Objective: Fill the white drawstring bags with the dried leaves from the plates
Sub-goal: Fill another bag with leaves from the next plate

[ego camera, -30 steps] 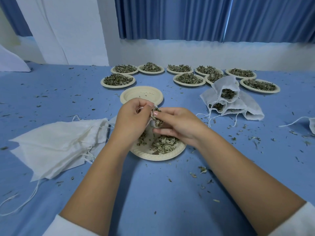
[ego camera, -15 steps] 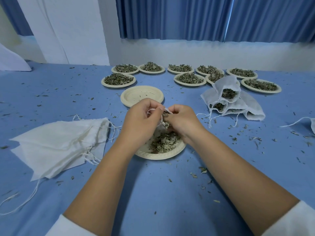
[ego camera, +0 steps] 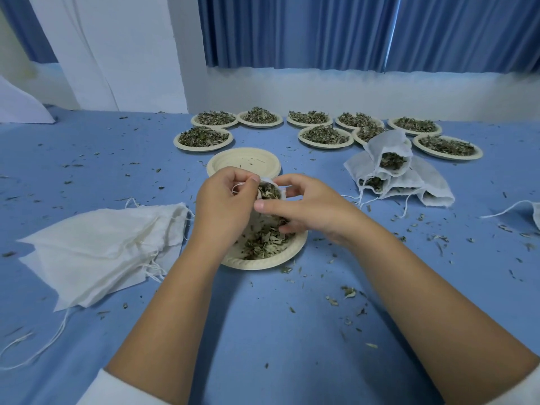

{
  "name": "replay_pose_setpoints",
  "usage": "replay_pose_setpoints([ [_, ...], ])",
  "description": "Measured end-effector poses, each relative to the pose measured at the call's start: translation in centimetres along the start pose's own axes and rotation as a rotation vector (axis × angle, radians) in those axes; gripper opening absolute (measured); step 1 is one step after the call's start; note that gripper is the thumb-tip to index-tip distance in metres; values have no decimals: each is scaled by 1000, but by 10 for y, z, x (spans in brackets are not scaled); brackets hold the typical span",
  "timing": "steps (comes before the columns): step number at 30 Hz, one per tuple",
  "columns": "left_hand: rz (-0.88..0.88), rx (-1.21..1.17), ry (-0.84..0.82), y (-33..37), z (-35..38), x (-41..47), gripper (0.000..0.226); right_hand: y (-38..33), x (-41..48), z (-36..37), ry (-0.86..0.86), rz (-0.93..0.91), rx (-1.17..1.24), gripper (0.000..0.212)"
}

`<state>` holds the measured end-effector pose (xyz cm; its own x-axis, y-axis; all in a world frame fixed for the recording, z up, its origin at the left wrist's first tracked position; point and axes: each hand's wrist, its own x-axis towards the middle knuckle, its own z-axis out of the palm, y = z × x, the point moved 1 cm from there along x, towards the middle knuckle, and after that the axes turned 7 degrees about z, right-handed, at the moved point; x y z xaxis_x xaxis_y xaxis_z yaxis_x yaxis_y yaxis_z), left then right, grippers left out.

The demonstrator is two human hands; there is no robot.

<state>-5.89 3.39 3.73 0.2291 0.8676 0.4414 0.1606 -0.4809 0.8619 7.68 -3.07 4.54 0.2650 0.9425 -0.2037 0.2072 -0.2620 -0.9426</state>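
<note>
While left hand (ego camera: 225, 206) pinches bag (ego camera: 270, 191) rim and right hand (ego camera: 304, 209) curls half-closed, feed leaves (ego camera: 263, 244) low over plate (ego camera: 263, 263).

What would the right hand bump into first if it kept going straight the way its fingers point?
Probably the left hand: the right hand points leftward across the bag mouth; depth unclear.

Matt woven cloth bags (ego camera: 99, 244), embossed paper plates (ego camera: 244, 163), smooth blue tablecloth (ego camera: 263, 331).
</note>
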Motion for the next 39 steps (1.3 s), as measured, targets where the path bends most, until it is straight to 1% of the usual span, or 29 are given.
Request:
replay_pose_setpoints([
  [2, -3, -5, 11, 0, -1, 1, 14, -1, -2, 6, 54, -77, -120, 66],
  [4, -5, -4, 23, 0, -2, 1, 15, 0, -2, 12, 127, -137, -177, 64],
  [7, -5, 0, 43, -2, -3, 2, 14, 2, -1, 14, 285, -211, -207, 48],
  [8, -2, 6, 48, -2, -4, 2, 13, 2, -1, 13, 306, -243, -176, 41],
  [10, 5, 24, 58, -3, -5, 2, 11, 1, -2, 11, 295, -304, -74, 35],
  [11, 9, 34, 63, -4, -5, 2, 11, 1, -3, 11, 296, -335, -61, 32],
  [14, 23, 53, 68, -4, -5, 2, 11, -2, -5, 12, 328, -400, -139, 23],
  [17, 42, 98, 56, -4, -5, 2, 12, -2, -5, 12, 329, -407, -175, 21],
  [19, 53, 115, 50, -4, -5, 1, 13, -2, -5, 11, 327, -395, -153, 17],
  [22, 59, 71, 33, -2, -4, 0, 14, -1, -4, 9, 327, -393, -132, 15],
  [24, 59, 14, 24, 0, -3, -1, 15, 0, -4, 11, 350, -423, -210, 18],
  [27, 54, -24, 6, 1, -1, -2, 13, 2, -3, 15, 394, -479, -461, 14],
  [29, 48, -34, -5, 1, -1, -2, 14, 2, -2, 14, 393, -493, -507, 10],
  [35, 44, -26, -1, 1, -4, 0, 17, -2, -3, 8, 405, -517, -338, 19],
  [39, 39, -44, -21, 3, -5, 0, 15, 0, -4, 13, 393, -567, -343, 11],
])
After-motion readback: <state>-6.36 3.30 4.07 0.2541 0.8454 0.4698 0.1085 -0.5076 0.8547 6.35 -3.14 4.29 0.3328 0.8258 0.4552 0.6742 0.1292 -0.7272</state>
